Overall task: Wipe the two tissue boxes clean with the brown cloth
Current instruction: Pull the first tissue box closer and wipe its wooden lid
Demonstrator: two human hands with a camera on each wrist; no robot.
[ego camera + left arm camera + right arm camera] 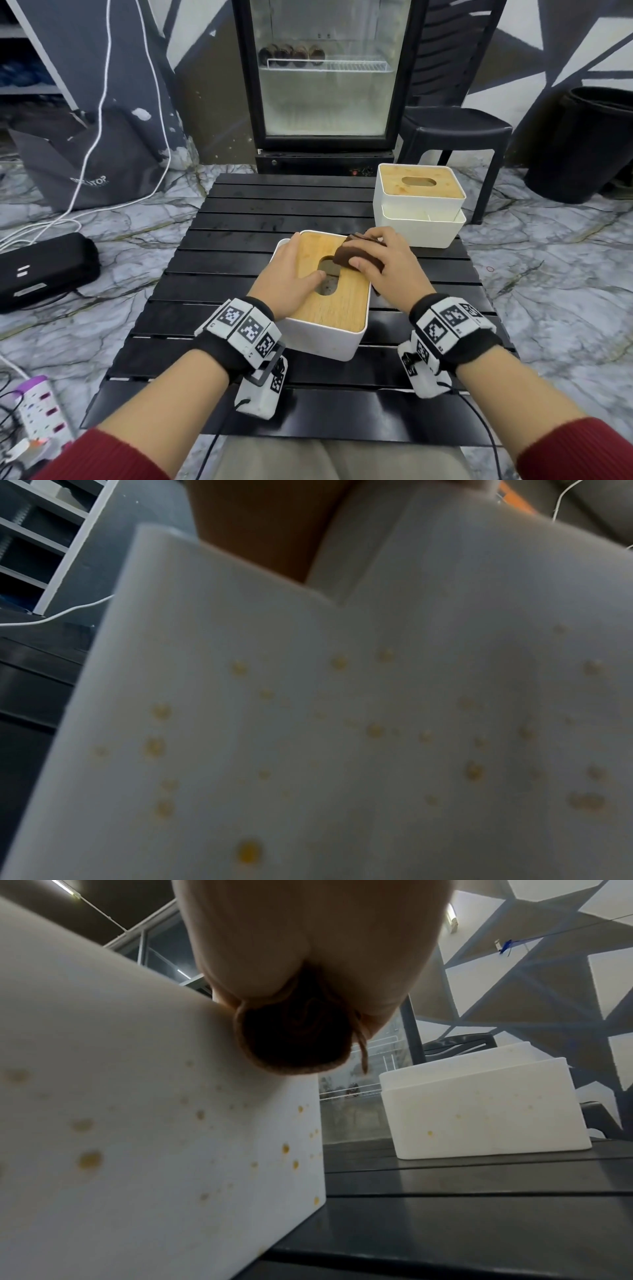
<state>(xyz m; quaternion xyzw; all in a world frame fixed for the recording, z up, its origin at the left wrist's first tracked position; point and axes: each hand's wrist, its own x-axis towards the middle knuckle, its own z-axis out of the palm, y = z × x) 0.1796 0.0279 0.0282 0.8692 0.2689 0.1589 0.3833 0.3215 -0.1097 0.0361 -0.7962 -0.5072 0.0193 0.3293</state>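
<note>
Near tissue box (329,301): white body, wooden lid with an oval slot; sits mid-desk, skewed. Yellowish spots speckle its white walls in both wrist views. Judged rigid and light; likely to slide under a wipe unless steadied.
Far tissue box (419,192): same make, at the desk's far right corner, apparently seated in a second white shell; a few spots on the wall facing the right wrist camera. Untouched by either hand.
Brown cloth (359,257): soft, bunched into a thick wad, pressed on the lid's far right edge. Judged pliable enough to fold over corners.
Left hand (291,274): fingers flat and spread on the lid, thumb at the slot, bracing the box.
Right hand (383,263): fingers curled over the cloth, gripping it.
Best hold: flat palm on the lid, or the short ends for turning.
Desk (219,308): black, slatted; grooves could catch a cloth edge.
Surroundings: glass-door fridge (325,75), black stool (455,130), dark bin (589,144), all off the desk; nothing blocks the wiping path.
</note>
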